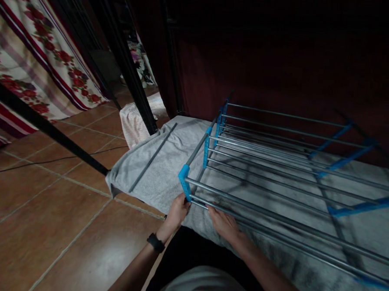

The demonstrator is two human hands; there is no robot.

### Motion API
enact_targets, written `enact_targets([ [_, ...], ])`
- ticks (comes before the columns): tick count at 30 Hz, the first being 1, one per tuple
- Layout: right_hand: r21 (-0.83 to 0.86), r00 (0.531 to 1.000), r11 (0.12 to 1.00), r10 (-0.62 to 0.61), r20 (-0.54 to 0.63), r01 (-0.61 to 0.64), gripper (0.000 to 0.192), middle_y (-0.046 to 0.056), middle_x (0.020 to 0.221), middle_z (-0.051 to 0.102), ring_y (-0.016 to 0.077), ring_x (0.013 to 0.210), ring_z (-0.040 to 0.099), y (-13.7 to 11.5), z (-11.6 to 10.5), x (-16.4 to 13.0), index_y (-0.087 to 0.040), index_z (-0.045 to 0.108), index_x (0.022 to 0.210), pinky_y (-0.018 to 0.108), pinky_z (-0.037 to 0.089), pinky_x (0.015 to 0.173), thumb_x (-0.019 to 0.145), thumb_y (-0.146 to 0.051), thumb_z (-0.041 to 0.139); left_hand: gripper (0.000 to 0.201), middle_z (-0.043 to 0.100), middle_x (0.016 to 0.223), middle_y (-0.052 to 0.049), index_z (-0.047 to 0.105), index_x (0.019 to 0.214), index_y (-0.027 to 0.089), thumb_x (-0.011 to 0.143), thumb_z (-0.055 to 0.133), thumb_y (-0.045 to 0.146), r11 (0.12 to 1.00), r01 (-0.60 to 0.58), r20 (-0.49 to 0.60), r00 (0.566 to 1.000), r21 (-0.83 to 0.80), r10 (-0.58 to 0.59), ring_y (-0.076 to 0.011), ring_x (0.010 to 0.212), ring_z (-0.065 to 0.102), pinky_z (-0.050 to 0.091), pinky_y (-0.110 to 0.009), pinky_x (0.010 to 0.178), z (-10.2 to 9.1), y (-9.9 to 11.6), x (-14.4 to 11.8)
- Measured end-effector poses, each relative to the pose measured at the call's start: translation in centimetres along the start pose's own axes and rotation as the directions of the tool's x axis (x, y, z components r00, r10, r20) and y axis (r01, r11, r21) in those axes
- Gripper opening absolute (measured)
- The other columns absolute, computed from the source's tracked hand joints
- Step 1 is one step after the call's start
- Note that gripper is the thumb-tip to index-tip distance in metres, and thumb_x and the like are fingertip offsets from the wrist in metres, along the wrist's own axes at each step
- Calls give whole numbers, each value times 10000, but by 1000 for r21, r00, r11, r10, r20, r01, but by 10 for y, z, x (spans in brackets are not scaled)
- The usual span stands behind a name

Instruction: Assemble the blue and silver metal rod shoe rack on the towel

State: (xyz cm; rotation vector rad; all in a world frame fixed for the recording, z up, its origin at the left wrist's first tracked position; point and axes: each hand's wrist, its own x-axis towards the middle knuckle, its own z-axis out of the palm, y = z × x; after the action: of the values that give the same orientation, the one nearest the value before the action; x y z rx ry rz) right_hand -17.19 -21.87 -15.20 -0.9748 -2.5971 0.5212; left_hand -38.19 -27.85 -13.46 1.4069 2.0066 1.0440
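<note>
A rack of grey metal tubes with blue plastic connectors (184, 182) lies across the grey cloth in front of me. At the rack's near left corner, my left hand (179, 209), with a black band on its wrist, is closed around the lower end of the blue connector. Just to its right, my right hand (223, 223) has its fingers curled at the lower front metal tube (258, 229); its fingertips are partly hidden. A loose grey tube (153, 158) rests on the cloth to the left, apart from both hands.
The grey cloth (166, 183) covers a low surface beneath the rack. Dark metal posts (132, 81) stand at the left, one slanting bar (52, 129) reaching the cloth's corner. A thin cable (60, 159) crosses the tiled floor (63, 217). A flowered curtain (46, 46) hangs behind.
</note>
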Motion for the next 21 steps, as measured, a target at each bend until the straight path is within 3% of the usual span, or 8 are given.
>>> enact_targets([
  [5, 58, 998, 997, -38, -54, 41, 388, 97, 1125, 694, 276, 930, 681, 3, 4, 2, -260, 600, 1221, 392, 530, 782, 915, -146, 390, 244, 690, 979, -96, 621, 1005, 141, 796, 531, 53, 998, 32, -17, 999, 56, -31, -213, 920, 651, 498, -360, 872, 1, 6, -2],
  [11, 175, 995, 982, -50, -92, 66, 326, 63, 945, 710, 232, 804, 662, 5, 0, 4, -278, 641, 1104, 350, 505, 745, 916, -158, 403, 192, 687, 936, -99, 629, 971, 142, 806, 556, 77, 994, 46, -25, 999, 97, -44, -218, 898, 655, 507, -360, 864, 1, 11, -6],
  [17, 341, 989, 939, -1, -145, 51, 253, 39, 892, 689, 217, 757, 648, 3, -3, 4, -307, 657, 1011, 339, 489, 743, 903, -188, 460, 156, 680, 952, -98, 627, 939, 145, 812, 553, 91, 991, 26, -22, 999, 129, -24, -221, 914, 646, 503, -370, 881, 1, 11, -4],
  [21, 316, 991, 946, -26, -131, 66, 269, 46, 879, 687, 217, 741, 643, 2, -5, 6, -296, 656, 1002, 341, 492, 717, 901, -178, 437, 148, 677, 950, -104, 620, 928, 140, 826, 524, 92, 988, 20, -25, 1000, 153, -16, -222, 909, 640, 504, -376, 877, 2, 9, -5],
])
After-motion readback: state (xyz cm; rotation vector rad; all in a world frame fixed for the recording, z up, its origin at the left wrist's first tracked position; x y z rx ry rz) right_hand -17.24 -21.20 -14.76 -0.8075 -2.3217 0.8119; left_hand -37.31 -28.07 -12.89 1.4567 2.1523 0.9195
